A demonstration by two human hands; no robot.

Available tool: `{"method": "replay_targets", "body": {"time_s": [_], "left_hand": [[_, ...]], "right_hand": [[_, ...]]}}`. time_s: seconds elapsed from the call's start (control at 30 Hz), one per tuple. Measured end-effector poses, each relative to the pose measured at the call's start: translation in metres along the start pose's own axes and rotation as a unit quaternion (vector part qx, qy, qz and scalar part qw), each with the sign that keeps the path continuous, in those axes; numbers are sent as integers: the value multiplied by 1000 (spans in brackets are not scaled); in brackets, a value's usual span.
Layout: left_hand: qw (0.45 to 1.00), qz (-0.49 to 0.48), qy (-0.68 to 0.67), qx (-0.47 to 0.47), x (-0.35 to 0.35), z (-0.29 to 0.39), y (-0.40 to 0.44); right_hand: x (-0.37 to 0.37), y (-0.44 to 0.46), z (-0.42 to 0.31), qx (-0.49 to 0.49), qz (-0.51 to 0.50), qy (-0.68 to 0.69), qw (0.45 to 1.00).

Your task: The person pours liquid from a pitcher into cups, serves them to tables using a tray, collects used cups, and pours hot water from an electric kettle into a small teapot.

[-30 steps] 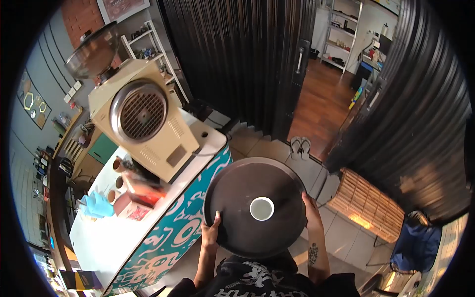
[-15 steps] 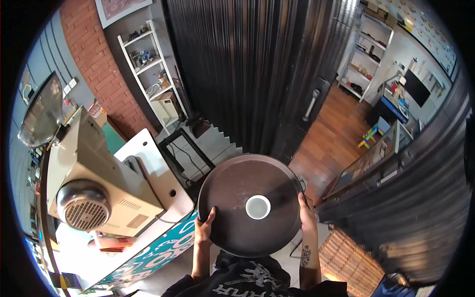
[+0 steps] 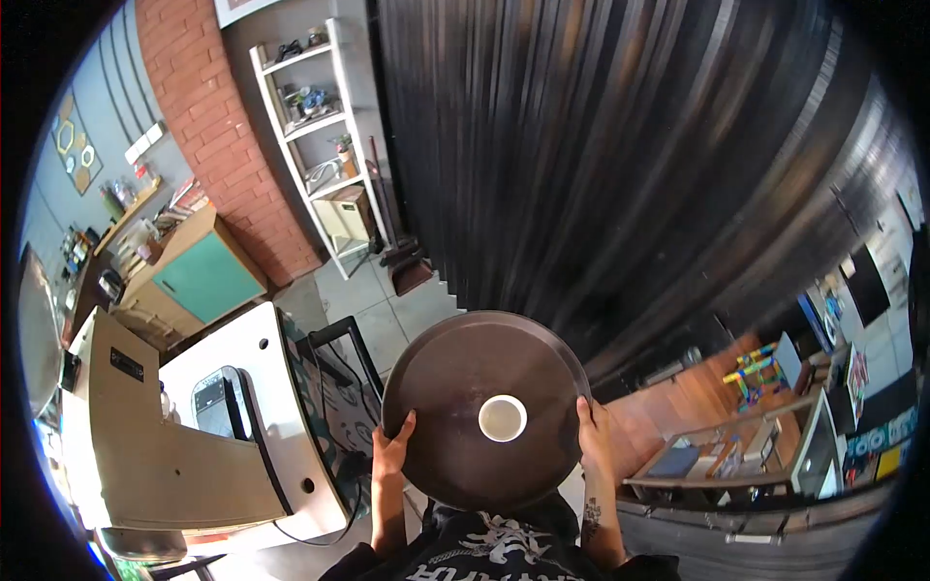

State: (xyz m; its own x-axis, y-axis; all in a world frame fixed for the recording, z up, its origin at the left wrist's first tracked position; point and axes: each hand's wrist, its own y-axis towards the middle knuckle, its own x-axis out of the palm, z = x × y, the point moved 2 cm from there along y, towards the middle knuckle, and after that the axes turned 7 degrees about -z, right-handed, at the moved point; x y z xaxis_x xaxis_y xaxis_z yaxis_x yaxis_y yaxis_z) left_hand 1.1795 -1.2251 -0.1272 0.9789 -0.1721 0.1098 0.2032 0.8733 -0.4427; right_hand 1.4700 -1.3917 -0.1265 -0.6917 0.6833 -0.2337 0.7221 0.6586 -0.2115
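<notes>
A large round brown serving tray (image 3: pixel 455 387) is held in front of my body. On it, a little right of its middle, stands a small white cup (image 3: pixel 503 418); what it contains, if anything, I cannot make out. My left hand (image 3: pixel 391 447) grips the tray's left rim with the thumb on top. At the right rim, my right hand (image 3: pixel 593 431) holds on in the same way, its fingers partly hidden below the tray.
A beige machine (image 3: pixel 184 436) stands on a white counter (image 3: pixel 310 455) at left. Farther back are a green-doored cabinet (image 3: pixel 208 276), a white ladder shelf (image 3: pixel 291 145) and a dustpan (image 3: pixel 411 276). Dark corrugated shutter (image 3: pixel 542 165) spans ahead; a glass display case (image 3: pixel 727 450) is right.
The view has swung leftward, bringing the green-doored cabinet into fuller sight and the shutter across the right side. Both hands keep hold of the tray, with the cup still standing on it.
</notes>
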Motion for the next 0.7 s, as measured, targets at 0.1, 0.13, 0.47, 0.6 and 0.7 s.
{"method": "replay_targets", "body": {"time_s": [0.1, 0.13, 0.47, 0.6, 0.7], "left_hand": [[999, -9, -17, 41, 1, 10, 37], [999, 8, -18, 41, 1, 15, 47], [992, 97, -60, 60, 32, 76, 201], [975, 129, -163, 76, 24, 106, 270], [968, 180, -157, 74, 7, 132, 307]], "right_hand": [[27, 65, -5, -15, -36, 37, 999], [36, 84, -12, -6, -23, 20, 1000], [146, 299, -70, 29, -105, -12, 994], [219, 365, -119, 20, -165, -16, 986], [279, 417, -152, 24, -234, -29, 972]]}}
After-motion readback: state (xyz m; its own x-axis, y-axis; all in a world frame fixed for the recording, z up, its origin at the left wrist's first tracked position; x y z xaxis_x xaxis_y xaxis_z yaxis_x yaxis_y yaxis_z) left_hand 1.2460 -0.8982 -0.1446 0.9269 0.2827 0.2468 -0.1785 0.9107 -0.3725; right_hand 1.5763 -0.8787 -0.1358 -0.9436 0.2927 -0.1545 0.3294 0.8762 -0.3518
